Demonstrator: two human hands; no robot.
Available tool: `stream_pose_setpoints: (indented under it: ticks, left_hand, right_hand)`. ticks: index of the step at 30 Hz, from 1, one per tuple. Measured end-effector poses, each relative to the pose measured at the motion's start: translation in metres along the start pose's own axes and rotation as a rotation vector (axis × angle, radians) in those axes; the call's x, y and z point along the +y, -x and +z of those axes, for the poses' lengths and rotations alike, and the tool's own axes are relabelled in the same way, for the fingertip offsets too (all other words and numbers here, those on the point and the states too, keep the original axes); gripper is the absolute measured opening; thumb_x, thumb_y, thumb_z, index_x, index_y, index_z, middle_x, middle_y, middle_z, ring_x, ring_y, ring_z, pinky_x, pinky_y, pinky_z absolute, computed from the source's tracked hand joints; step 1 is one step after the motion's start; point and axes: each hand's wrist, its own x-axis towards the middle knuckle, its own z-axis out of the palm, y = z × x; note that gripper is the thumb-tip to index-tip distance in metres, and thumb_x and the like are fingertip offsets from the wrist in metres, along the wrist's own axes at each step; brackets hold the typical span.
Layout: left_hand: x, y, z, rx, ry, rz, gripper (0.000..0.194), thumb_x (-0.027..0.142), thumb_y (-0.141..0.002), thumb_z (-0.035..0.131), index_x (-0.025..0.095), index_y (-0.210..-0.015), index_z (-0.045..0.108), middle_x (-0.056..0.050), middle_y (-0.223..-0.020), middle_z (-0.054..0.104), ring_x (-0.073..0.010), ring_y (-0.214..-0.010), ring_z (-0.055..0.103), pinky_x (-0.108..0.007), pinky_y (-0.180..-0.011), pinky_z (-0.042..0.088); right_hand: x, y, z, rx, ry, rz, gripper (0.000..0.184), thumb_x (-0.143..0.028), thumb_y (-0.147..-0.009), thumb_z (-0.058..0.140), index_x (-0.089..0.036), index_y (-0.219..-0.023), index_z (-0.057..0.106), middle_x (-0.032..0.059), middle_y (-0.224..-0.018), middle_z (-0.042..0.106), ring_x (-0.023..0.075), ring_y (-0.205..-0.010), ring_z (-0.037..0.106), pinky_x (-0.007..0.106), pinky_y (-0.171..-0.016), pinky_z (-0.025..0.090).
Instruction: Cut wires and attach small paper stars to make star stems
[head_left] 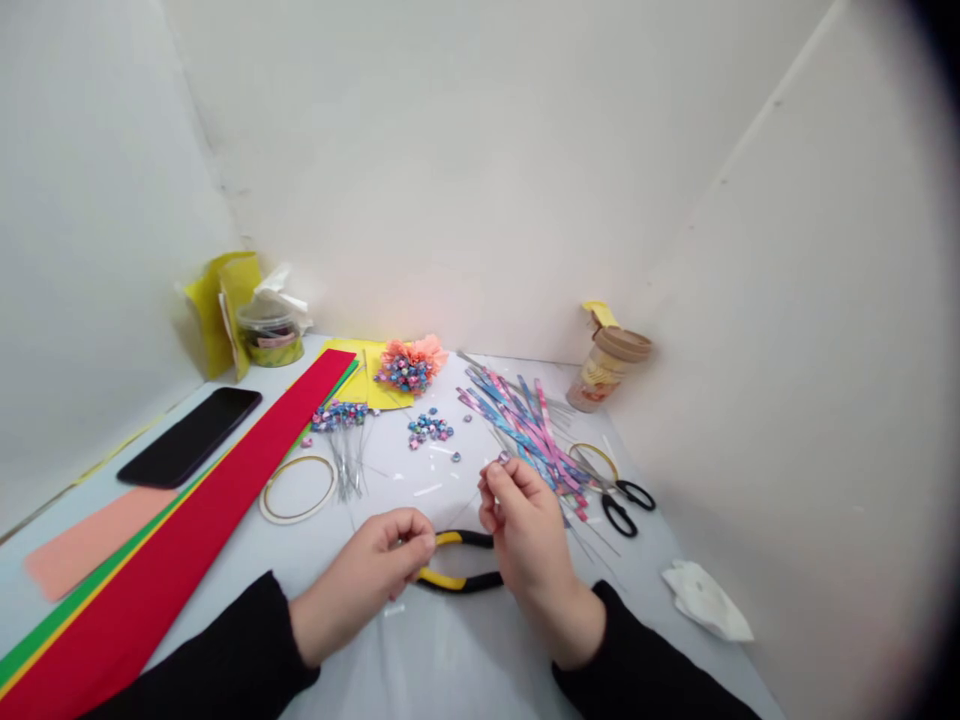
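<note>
At the right end of the yellow-and-black-handled tool (448, 581), head view: right hand (529, 535) pinches a small paper star (503, 457) at its fingertips. Left hand (360, 575), at the tool's left end, is pinched closed; can't tell if it grips anything. Loose stars (430, 428) sit beyond the tool, scissors (621, 508) right of it. Step reads as fine work on one star; next move calls for a steady pinch, light enough not to crush it.

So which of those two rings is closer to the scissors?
The gold-edged ring on the right, right by the scissors; the white ring lies farther left, beside the red strip.
</note>
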Motion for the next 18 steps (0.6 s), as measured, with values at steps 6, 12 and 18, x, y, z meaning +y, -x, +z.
stream_pose_setpoints:
  ticks: [6, 12, 18]
  left_hand:
    - [-0.002, -0.003, -0.002, 0.085, 0.144, 0.016, 0.023, 0.035, -0.075, 0.059, 0.017, -0.066, 0.048, 0.008, -0.053, 0.041, -0.0042, -0.041, 0.025, -0.018, -0.04, 0.016]
    - [-0.001, -0.002, -0.003, 0.178, -0.033, 0.111, 0.023, 0.037, -0.078, 0.056, 0.017, -0.068, 0.049, 0.008, -0.051, 0.04, -0.0057, -0.042, 0.029, -0.019, -0.042, 0.021]
    - [0.001, -0.001, -0.001, 0.066, 0.129, 0.024, 0.028, 0.041, -0.077, 0.057, 0.017, -0.065, 0.046, 0.008, -0.051, 0.041, -0.0044, -0.041, 0.025, -0.019, -0.04, 0.016]
  right_hand:
    - [-0.002, -0.004, -0.001, -0.016, -0.115, -0.007, 0.027, -0.035, -0.073, 0.071, -0.019, -0.067, 0.05, -0.0053, -0.065, 0.05, 0.0044, -0.046, 0.036, 0.018, -0.041, 0.026]
    - [0.005, 0.001, 0.002, -0.087, -0.128, 0.04, 0.02, -0.032, -0.072, 0.071, -0.018, -0.074, 0.057, -0.0029, -0.067, 0.058, 0.0066, -0.05, 0.047, 0.018, -0.046, 0.036]
    - [0.02, 0.008, 0.006, -0.305, 0.02, 0.132, 0.014, -0.028, -0.074, 0.069, -0.018, -0.076, 0.059, -0.0031, -0.065, 0.063, 0.0078, -0.049, 0.053, 0.021, -0.051, 0.042]
